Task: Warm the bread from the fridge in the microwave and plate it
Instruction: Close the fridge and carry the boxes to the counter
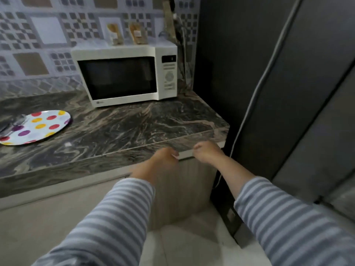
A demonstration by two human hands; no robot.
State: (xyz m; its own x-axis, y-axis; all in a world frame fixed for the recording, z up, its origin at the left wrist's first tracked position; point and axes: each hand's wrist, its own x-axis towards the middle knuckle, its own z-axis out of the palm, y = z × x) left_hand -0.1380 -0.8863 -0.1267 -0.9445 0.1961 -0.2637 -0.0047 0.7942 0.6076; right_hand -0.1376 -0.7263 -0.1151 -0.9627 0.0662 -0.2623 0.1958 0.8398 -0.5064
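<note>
Standing at the counter [134,120] in the head view, both hands are hovering by its front edge holding nothing. Left hand [163,162] and right hand [207,152] are both showing loosely curled fingers, empty. Bread is not showing anywhere; judging by the task it is inside the fridge [288,93], whose doors are looking closed, lying to the right, so the right hand is nearer. Counting: one microwave [126,73] with door closed, one dotted plate [38,125] far left, two hands.
</note>
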